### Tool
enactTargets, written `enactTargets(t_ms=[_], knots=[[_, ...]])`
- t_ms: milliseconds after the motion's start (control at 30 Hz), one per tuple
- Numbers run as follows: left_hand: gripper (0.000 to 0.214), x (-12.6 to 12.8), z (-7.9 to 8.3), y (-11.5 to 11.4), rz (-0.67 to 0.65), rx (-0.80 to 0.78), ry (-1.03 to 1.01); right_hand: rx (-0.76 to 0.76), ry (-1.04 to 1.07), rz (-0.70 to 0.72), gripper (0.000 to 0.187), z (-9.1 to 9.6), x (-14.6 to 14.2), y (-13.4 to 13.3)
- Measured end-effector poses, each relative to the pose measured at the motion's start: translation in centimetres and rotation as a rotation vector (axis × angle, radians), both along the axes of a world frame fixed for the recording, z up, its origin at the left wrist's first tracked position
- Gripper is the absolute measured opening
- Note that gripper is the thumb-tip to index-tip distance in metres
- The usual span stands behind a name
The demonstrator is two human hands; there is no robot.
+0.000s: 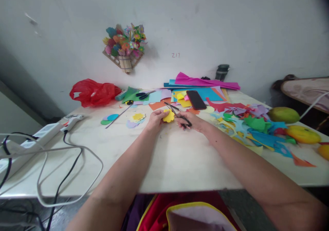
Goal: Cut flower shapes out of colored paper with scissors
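My left hand [155,119] pinches a yellow paper flower [168,116] with a scalloped edge, held over the middle of the table. In my right hand [192,120] is a pair of scissors [185,121] with dark handles. Their blades lie apart and point up and to the left, just beside the flower's right edge; whether they touch it I cannot tell. Left of my hands lies another yellow paper flower [138,116] by some lilac cut shapes [132,123]. Farther left are blue [112,117] and green paper circles.
Paper scraps [257,124] and several mangoes [303,134] cover the right side. A phone [196,100], coloured sheets [208,93] and a second pair of scissors [145,94] lie at the back. A red bag [94,92], power strips [48,131] and cables are at left.
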State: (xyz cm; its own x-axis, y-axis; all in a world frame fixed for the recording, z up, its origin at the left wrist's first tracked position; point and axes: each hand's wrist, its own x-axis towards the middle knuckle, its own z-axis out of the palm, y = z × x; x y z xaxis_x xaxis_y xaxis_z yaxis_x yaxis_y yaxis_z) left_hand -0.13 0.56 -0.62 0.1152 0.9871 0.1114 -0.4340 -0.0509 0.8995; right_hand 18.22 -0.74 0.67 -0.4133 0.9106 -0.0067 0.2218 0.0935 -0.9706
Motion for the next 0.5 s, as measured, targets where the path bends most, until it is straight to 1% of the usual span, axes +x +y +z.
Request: enactTargets(t_ms=[133,333,500], knots=[[0.038,0.02,0.01,0.02,-0.005,-0.014,0.006,0.0,-0.017,-0.015,0.027,0.11,-0.21,-0.14],[0.037,0.0,-0.07,0.07,-0.002,-0.028,0.002,0.012,-0.036,-0.024,0.026,-0.25,-0.29,0.06],[0.034,-0.05,-0.07,0.0,-0.017,-0.028,-0.007,0.009,-0.004,-0.032,0.027,-0.25,-0.33,0.05]])
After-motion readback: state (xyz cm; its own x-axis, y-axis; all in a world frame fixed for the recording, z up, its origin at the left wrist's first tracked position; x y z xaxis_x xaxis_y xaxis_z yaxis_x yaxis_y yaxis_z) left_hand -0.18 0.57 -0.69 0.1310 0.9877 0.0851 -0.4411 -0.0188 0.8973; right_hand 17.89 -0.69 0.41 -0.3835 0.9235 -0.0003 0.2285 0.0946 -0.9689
